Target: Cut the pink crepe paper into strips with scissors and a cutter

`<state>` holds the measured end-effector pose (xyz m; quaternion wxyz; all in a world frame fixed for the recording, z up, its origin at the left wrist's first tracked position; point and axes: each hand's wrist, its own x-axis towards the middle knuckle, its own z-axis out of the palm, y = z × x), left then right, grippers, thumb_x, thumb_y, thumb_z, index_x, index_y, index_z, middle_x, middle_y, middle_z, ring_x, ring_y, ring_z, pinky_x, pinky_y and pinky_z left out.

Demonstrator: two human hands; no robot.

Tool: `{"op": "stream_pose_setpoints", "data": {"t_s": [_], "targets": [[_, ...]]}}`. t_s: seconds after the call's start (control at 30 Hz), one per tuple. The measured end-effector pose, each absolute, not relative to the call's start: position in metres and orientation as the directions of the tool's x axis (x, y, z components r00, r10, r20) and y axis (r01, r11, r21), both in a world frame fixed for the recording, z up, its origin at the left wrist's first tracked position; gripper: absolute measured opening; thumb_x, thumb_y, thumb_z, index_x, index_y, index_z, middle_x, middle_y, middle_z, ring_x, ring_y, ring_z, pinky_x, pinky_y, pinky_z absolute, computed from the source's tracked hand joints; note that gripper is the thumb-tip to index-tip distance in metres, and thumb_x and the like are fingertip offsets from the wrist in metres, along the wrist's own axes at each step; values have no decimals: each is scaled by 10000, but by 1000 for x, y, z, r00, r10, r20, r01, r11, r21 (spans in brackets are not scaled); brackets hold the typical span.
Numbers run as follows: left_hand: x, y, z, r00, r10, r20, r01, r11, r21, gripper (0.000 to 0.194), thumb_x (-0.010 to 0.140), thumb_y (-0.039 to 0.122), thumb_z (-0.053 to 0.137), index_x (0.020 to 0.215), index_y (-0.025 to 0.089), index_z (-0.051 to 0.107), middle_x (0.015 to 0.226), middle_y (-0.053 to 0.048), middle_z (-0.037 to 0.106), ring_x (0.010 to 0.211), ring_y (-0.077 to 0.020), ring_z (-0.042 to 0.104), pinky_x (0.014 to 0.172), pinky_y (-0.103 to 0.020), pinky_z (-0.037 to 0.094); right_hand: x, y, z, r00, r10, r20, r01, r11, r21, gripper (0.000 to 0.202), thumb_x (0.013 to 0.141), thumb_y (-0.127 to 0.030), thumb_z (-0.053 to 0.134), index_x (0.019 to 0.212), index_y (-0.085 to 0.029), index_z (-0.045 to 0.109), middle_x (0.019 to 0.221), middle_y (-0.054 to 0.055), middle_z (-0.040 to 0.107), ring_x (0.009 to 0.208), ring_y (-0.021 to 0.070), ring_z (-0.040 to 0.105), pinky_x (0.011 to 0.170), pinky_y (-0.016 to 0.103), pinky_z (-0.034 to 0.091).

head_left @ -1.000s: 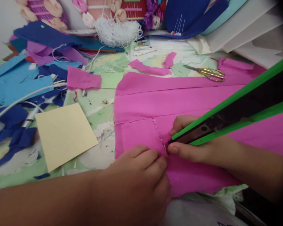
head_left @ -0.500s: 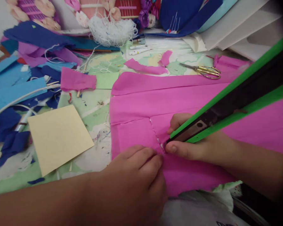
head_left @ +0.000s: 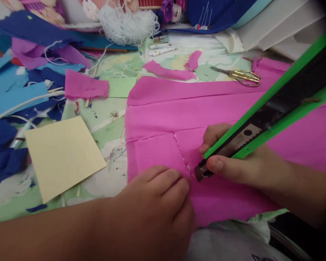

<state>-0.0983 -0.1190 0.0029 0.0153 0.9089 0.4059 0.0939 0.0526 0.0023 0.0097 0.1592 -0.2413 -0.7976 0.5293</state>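
Note:
My right hand (head_left: 244,163) grips a green and black utility knife (head_left: 263,119) near its tip, thumb below and fingers above. The knife's tip sits just right of the lower end of a ragged slit (head_left: 182,154) in a large pink sheet (head_left: 157,117), paper or cloth. Whether it touches the sheet I cannot tell. My left hand (head_left: 163,203) presses on the sheet left of the tip, its fingers curled and bunched together; their tips are hidden.
Gold-handled scissors (head_left: 243,76) lie at the sheet's far edge, near pink scraps (head_left: 170,70). A cream paper square (head_left: 66,159) lies left. Blue scraps (head_left: 19,92) and a white cord (head_left: 24,108) clutter the far left. A tangle of white thread (head_left: 129,25) is at the back.
The knife and my right hand have shifted right and slightly down, so the tip is off the slit's line. My left hand stays nearly in place. The view has shifted slightly.

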Motion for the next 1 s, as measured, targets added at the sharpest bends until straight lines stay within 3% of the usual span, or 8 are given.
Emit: {"op": "stream_pose_setpoints", "data": {"t_s": [0.17,0.57,1.0], "targets": [[-99,-120,1,654,744,137,732,-668,134,219,816,229,373,765,193,583,789,-55,607,774,-218,545,683,-387,443,52,2,10,-868,495,-34,250,377,-892,288,665,-342,604,554,-187,388,500,-47,402,458,60,394,392,188,314],[-97,-119,-1,616,774,147,758,-633,158,214,815,214,372,756,203,578,782,-50,585,737,-206,524,697,-394,412,47,-2,14,-859,502,-97,357,454,-816,279,674,-383,587,572,-187,417,489,-44,379,451,73,343,413,235,269],[-101,-119,1,645,749,154,734,-663,149,190,802,272,423,826,174,585,887,-77,609,826,-231,528,716,-387,417,52,3,11,-838,527,-142,332,286,-899,319,648,-442,601,585,-190,416,497,-40,388,470,77,386,397,204,301]]}}
